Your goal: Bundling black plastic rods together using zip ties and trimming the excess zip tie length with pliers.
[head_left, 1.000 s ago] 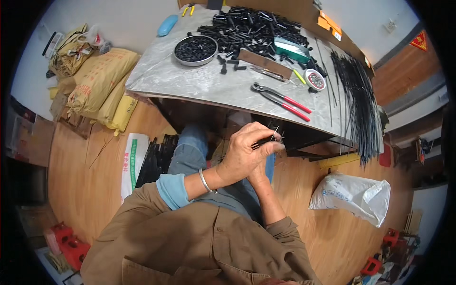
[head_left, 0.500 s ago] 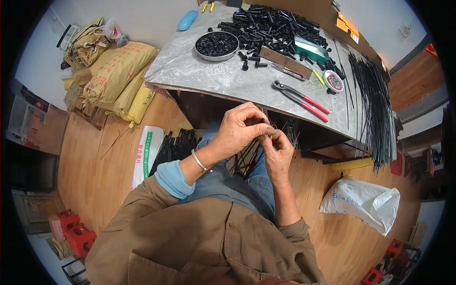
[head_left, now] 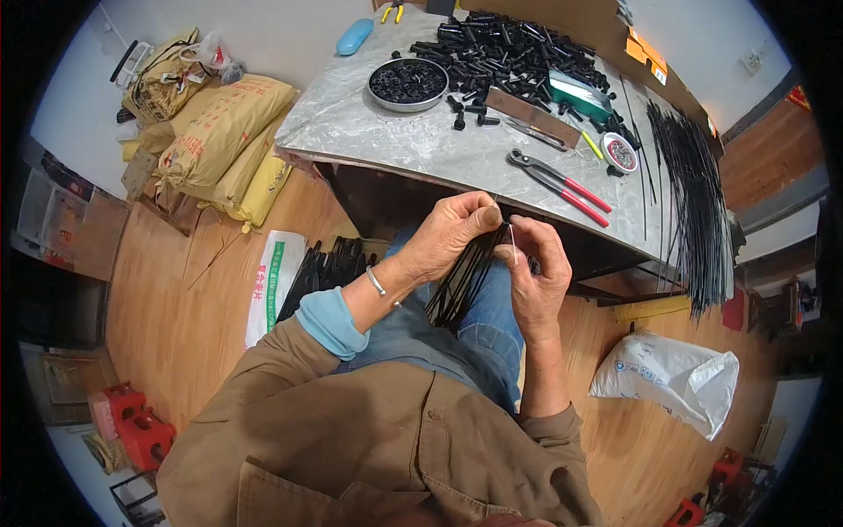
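In front of the table's near edge, my left hand point(head_left: 455, 233) is closed in a pinch, with a thin pale tip rising above its thumb. What it grips is mostly hidden by the fingers. A tiny dark piece point(head_left: 507, 223) shows between both hands' fingertips. My right hand point(head_left: 538, 268), close beside it, pinches a thin whitish strand point(head_left: 514, 246) that hangs down past its thumb. Below the hands, several thin black rods point(head_left: 465, 285) slant down between my knees; whether a hand touches them I cannot tell.
On the grey table point(head_left: 351, 132) lie red-handled pincers point(head_left: 562, 189), a bowl of black rings point(head_left: 408, 83), a heap of black bolt-like parts point(head_left: 509, 53), a green box point(head_left: 580, 95) and long black rods point(head_left: 689, 202). Sacks point(head_left: 228, 123) stand left; a white bag point(head_left: 663, 378) lies right.
My hands have drawn slightly apart, the right one shifting right and turning. The whitish strand now shows at its fingers. More of the black rods below has come into sight.
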`<state>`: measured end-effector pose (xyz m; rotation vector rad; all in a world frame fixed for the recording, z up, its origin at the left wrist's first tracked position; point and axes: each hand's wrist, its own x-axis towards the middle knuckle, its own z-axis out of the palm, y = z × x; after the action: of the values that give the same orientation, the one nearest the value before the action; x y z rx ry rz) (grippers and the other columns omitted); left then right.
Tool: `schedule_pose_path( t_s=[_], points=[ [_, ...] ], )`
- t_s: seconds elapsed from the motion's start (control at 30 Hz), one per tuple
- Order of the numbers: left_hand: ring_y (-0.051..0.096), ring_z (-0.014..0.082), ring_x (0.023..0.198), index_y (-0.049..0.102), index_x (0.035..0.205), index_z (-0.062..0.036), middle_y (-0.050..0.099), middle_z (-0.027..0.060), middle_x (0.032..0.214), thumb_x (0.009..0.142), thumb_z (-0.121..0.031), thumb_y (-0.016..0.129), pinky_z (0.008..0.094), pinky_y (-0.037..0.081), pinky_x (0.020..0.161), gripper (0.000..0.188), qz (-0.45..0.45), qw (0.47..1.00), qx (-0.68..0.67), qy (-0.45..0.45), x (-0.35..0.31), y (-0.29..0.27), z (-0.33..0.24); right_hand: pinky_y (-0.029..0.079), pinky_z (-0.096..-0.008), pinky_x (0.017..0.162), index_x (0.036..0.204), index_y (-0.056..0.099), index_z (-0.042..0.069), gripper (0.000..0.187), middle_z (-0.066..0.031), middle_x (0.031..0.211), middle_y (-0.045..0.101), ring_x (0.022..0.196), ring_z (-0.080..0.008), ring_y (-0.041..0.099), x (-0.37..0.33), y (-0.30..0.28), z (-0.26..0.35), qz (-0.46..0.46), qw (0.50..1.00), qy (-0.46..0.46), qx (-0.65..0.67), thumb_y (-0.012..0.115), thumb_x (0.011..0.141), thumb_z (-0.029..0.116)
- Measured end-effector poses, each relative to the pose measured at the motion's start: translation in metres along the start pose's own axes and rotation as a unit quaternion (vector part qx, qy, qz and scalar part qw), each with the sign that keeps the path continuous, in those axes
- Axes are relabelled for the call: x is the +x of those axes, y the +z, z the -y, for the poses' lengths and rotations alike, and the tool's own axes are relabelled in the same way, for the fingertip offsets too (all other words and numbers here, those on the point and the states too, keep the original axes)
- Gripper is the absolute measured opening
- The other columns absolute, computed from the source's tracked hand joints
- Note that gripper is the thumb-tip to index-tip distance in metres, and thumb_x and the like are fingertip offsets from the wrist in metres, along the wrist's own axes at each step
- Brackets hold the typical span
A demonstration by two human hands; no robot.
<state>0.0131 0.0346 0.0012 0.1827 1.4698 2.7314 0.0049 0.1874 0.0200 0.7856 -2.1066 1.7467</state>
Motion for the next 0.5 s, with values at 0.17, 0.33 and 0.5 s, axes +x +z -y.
schedule_pose_path(
  t_s=[0.17, 0.33, 0.5],
  points=[
    [0.052, 0.0049, 0.074, 0.059, 0.085, -0.0072, 0.057, -0.0032, 0.079, 0.083, -0.041, 0.069, 0.0194, 0.044, 0.065, 0.035, 0.023, 0.999, 0.02, -0.018, -0.002, 0.007, 0.002, 0.045, -0.0245, 0.068, 0.089, 0.062, 0.0, 0.026, -0.0041, 0.085, 0.06, 0.074, -0.0104, 0.054, 0.003, -0.007, -0.009, 0.007, 0.961, 0.177, 0.211, 0.054, 0.095, 0.025],
    [0.054, 0.005, 0.076, 0.059, 0.086, -0.0078, 0.058, -0.0036, 0.08, 0.084, -0.037, 0.068, 0.0215, 0.046, 0.068, 0.031, 0.027, 0.999, 0.012, -0.013, -0.005, 0.013, 0.012, 0.043, -0.0253, 0.057, 0.085, 0.058, 0.005, 0.036, -0.0029, 0.076, 0.056, 0.062, -0.0104, 0.05, 0.003, 0.001, -0.029, -0.062, 0.793, 0.408, 0.448, 0.049, 0.097, 0.038],
    [0.053, 0.0048, 0.079, 0.058, 0.087, -0.0086, 0.057, -0.0044, 0.082, 0.085, -0.035, 0.068, 0.0223, 0.045, 0.071, 0.028, -0.025, 0.997, -0.06, -0.038, -0.003, 0.013, 0.007, 0.044, -0.0207, 0.066, 0.094, 0.062, 0.003, 0.025, -0.0001, 0.082, 0.06, 0.07, -0.0079, 0.053, -0.018, 0.004, -0.031, -0.017, 0.888, 0.312, 0.339, 0.058, 0.094, 0.028]
  ],
)
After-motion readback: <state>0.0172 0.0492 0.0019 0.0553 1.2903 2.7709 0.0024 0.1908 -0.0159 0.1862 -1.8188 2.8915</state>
